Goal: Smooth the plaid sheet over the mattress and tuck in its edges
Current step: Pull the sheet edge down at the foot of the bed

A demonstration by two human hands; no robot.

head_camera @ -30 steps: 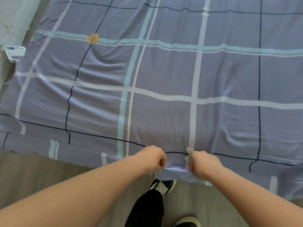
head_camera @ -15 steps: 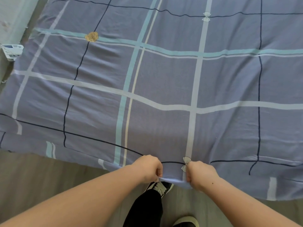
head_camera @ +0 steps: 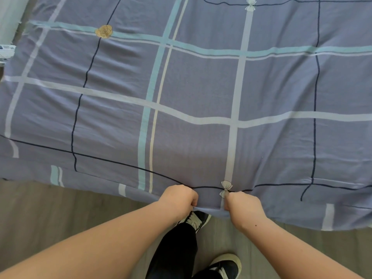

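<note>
1. Currently, plaid sheet: lavender ground with teal, white and navy lines. It is spread across the bed top and drapes over the near side. The mattress beneath is wholly covered and not seen. The near hem hangs free above the floor, so this edge is judged untucked.
2. Left hand: fingers curled tight, knuckles up, gripping the near hem just left of the bow motif.
3. Right hand: likewise curled round a bunch of hem, just below and right of the bow. The two hands sit near each other, with a short span of cloth drawn taut between them.
4. Purpose of hold, as judged: a paired grip at the edge lets the cloth be drawn toward the body, taking slack off the top. The white cross band bows toward the hands, consistent with tension running to the grip.
5. Creases: soft folds at upper left below the rose motif, and faint ripples at lower right. Smoothing is judged part done.
6. Shoes: one just under the hem between the hands, the other set back. The close stance probably braces the pull.
7. White object: at the left edge, cut off, unidentified.
</note>
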